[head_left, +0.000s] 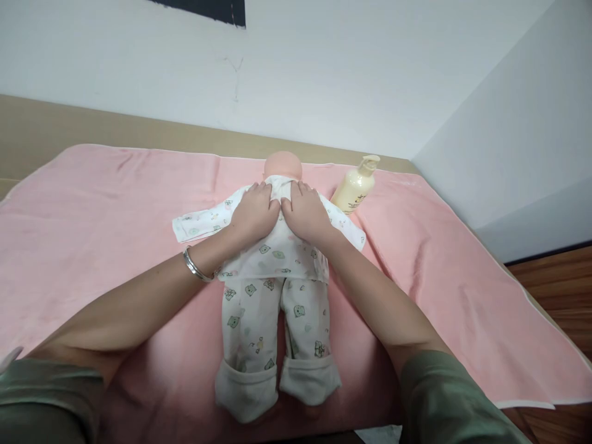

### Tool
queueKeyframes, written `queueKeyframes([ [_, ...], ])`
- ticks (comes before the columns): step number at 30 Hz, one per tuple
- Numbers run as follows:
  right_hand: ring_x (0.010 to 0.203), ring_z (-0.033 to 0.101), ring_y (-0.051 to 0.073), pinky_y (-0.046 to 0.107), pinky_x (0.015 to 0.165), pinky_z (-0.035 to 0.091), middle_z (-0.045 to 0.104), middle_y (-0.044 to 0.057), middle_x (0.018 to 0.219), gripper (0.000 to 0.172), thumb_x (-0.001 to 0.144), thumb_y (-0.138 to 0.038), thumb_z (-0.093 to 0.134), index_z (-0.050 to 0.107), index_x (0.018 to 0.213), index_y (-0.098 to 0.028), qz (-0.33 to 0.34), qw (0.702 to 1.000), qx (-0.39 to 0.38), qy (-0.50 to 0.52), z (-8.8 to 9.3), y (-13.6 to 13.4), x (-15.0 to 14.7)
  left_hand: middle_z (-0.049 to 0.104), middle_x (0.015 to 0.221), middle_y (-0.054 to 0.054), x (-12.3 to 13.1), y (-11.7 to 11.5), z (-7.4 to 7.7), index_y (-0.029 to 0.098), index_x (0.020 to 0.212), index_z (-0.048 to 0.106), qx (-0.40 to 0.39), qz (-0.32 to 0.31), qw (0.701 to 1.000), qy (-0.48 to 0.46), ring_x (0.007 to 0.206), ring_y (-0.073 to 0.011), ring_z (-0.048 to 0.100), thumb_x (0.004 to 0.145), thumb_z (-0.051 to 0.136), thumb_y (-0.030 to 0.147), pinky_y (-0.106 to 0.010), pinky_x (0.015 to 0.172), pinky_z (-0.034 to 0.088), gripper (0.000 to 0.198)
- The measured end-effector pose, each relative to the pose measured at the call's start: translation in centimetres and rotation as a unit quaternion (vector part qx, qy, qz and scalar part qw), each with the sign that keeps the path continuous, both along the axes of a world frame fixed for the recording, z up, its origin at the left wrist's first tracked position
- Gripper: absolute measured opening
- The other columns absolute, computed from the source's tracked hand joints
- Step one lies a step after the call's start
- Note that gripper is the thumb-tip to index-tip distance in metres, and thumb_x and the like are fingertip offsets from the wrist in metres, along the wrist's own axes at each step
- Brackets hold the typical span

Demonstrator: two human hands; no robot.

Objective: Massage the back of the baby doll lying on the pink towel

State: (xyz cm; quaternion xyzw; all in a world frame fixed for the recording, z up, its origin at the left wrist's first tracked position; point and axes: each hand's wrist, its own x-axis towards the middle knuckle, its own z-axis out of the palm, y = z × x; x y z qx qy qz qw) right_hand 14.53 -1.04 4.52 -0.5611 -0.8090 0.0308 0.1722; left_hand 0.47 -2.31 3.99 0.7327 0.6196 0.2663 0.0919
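A baby doll (275,290) in white printed pyjamas lies on a pink towel (92,216), its bald head (283,165) pointing away from me. My left hand (255,213) rests flat on the doll's upper back, fingers stretched towards the shoulders. My right hand (306,213) lies flat beside it on the same spot, thumbs almost touching. Neither hand holds anything. A silver bangle (197,266) sits on my left wrist.
A cream pump bottle (355,187) lies tilted on the towel just right of the doll's shoulder. The towel covers a tan surface (69,126) against a white wall. Wooden floor (555,290) shows beyond the right edge.
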Motion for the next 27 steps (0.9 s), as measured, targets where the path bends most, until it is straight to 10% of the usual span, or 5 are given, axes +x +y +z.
queueKeyframes([
  [4, 0.146, 0.044, 0.037, 0.052, 0.126, 0.03, 0.051, 0.025, 0.153, 0.057, 0.1, -0.026, 0.033, 0.046, 0.148, 0.002, -0.013, 0.999, 0.026, 0.016, -0.5, -0.8, -0.7, 0.07, 0.11, -0.018, -0.4, 0.8, 0.0, 0.013, 0.109, 0.065, -0.01, 0.014, 0.999, -0.029, 0.111, -0.0335, 0.063, 0.092, 0.031, 0.024, -0.052, 0.104, 0.052, 0.04],
  [27, 0.142, 0.05, 0.039, 0.053, 0.122, 0.038, 0.057, 0.025, 0.148, 0.058, 0.103, -0.03, 0.03, 0.047, 0.15, 0.001, -0.011, 0.998, 0.058, -0.018, -0.6, -1.4, -0.6, 0.067, 0.131, -0.017, 0.0, 0.8, -1.5, 0.01, 0.131, 0.063, 0.042, 0.019, 0.997, -0.064, 0.126, -0.0298, 0.058, 0.094, 0.03, 0.027, -0.048, 0.118, 0.044, 0.052],
])
